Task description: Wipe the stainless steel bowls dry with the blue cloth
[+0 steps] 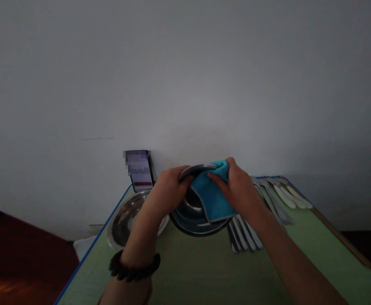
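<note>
My left hand (169, 189) is closed on the left rim of a round steel plate (193, 207), which is tilted up toward me above the table. My right hand (238, 188) is closed on a blue cloth (211, 195) and presses it against the plate's upper right part. The cloth hangs down over the plate's face. A dark bead bracelet (133, 269) is on my left wrist.
A second steel plate (124, 218) lies flat on the green table (204, 271) at the left. Several steel spoons (280, 197) lie in rows at the right and below the held plate. A phone (140, 171) leans against the white wall. Dark floor lies beyond both table sides.
</note>
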{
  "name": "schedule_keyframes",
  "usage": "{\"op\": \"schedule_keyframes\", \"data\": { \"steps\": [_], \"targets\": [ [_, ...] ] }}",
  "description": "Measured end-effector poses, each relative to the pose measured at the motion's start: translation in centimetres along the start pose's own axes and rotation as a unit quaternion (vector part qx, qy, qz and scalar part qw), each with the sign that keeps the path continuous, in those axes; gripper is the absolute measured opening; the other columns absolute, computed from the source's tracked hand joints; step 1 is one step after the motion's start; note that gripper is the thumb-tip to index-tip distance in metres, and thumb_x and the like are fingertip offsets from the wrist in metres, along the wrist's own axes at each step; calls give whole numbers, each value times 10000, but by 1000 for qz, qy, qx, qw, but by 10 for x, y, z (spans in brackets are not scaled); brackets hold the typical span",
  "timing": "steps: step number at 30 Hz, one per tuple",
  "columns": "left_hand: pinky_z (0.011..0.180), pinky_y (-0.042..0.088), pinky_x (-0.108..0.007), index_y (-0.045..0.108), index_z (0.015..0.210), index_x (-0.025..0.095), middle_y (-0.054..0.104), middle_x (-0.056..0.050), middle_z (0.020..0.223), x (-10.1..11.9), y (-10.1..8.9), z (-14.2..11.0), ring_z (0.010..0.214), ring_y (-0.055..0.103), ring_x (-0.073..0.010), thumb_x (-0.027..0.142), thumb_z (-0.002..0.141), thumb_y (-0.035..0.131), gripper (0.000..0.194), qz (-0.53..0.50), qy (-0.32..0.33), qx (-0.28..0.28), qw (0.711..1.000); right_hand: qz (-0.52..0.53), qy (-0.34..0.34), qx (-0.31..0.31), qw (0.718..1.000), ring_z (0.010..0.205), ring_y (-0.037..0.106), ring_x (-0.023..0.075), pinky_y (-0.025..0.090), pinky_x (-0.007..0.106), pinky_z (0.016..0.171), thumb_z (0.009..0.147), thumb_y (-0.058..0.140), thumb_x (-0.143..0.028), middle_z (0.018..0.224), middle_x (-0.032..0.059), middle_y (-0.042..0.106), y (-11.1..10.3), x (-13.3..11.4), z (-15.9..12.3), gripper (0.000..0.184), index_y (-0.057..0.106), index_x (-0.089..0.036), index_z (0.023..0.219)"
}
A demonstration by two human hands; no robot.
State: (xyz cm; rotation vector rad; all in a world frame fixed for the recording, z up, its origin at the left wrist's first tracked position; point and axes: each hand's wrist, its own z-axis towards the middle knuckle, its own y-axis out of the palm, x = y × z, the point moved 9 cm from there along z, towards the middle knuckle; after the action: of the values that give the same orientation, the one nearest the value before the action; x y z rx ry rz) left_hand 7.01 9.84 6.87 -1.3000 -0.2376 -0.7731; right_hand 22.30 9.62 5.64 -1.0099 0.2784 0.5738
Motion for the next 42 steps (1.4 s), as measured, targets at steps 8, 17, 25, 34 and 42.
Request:
{"op": "schedule_keyframes", "data": {
  "steps": [8,17,25,34,42],
  "targets": [
    [650,425,-255,673,846,171,693,-40,783,-5,7,-4,730,601,-175,228,800,419,264,4,39,-67,997,12,-59,-71,996,672,576,207,358,287,571,858,362,-522,760,30,575,20,-27,-9,302,401,-223,835],
    [599,433,-248,681,778,179,671,-7,709,-29,-10,-1,638,580,-145,347,767,545,217,-216,-26,42,975,103,-15,46,994,733,586,216,407,307,633,855,405,-476,800,42,594,1,-19,-10,255,410,-232,929],
    [573,435,-247,628,926,167,643,-8,721,-50,-20,-2,626,576,-135,362,749,570,270,-330,-87,161,926,123,62,54,989,676,589,222,406,306,592,865,372,-464,730,49,585,4,0,-7,272,371,-208,958],
    [615,387,-249,573,805,174,584,-22,797,11,-8,-2,678,521,-126,272,761,540,112,3,77,71,994,62,-123,-146,980,717,555,178,375,283,628,851,442,-417,782,16,576,-2,-20,-5,195,437,-225,883],
    [474,219,-231,384,580,179,342,64,486,25,6,-7,472,345,-76,455,828,443,376,35,101,-12,994,82,-117,-136,980,680,543,155,364,259,603,796,511,-489,719,-16,561,-9,-21,-1,268,464,-227,816]
  ]
}}
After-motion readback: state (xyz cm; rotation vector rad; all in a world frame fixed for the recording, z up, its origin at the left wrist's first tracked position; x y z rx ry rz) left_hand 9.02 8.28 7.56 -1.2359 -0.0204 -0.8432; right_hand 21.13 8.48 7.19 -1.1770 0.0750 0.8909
